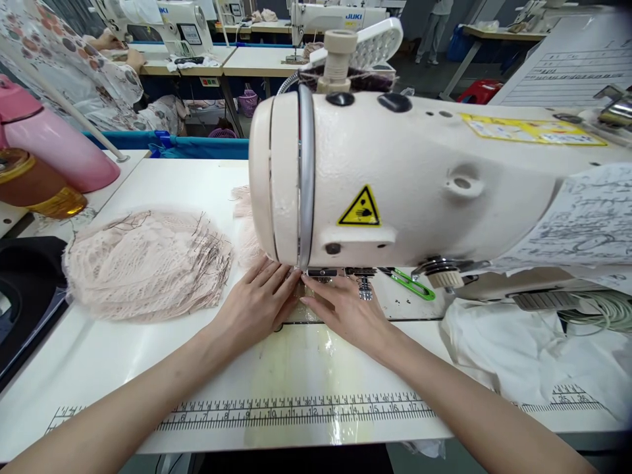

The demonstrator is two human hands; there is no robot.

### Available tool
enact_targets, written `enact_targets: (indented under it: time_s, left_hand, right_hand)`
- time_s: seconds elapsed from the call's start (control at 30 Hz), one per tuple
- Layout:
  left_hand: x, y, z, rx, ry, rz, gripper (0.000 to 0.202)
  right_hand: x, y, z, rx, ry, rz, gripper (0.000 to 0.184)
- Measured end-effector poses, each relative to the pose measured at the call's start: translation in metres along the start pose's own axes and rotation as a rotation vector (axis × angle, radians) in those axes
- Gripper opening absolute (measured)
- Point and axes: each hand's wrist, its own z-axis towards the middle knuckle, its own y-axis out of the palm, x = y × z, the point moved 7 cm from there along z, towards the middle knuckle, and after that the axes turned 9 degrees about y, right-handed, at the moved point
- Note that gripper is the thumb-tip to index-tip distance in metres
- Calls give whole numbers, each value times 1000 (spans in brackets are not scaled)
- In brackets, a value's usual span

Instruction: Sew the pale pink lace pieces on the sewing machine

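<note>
A cream sewing machine (419, 178) fills the middle of the view, its head hanging over the needle area. My left hand (259, 303) lies flat on the table just under the machine head, fingers stretched toward the needle. My right hand (345, 306) lies beside it, fingers also extended and meeting the left fingertips near the presser foot. What lies under the fingertips is hidden by the machine head. A stack of pale pink lace pieces (148, 263) sits to the left of my left hand, and more pink lace (244, 224) shows behind the machine.
Green-handled snips (412, 284) lie right of the needle. White cloth (518, 349) is heaped at the right. A pink bottle (54, 141) and an amber jar (34, 184) stand at far left. A ruler strip (296, 411) runs along the table's front edge. Another person sews at back left.
</note>
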Motion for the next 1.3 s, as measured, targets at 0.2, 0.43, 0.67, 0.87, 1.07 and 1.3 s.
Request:
enact_targets:
  time_s: [0.2, 0.43, 0.67, 0.87, 1.07, 1.3]
  left_hand:
    - [-2, 2, 1, -50, -28, 9, 34]
    - [-3, 4, 1, -84, -52, 18, 38]
    - [-3, 4, 0, -115, -49, 49, 42]
    - [-3, -11, 1, -49, -32, 109, 37]
    - [-102, -64, -50, -172, -823, 217, 23]
    - [-142, -85, -103, -157, -989, 52, 24]
  right_hand:
    - [-3, -2, 0, 9, -6, -34, 35]
    - [1, 4, 0, -4, 41, -106, 37]
    - [27, 5, 4, 18, 245, 81, 33]
    - [36, 1, 7, 97, 268, 288, 27]
    - [35, 2, 9, 107, 212, 271, 31]
    - [33, 8, 12, 109, 127, 176, 37]
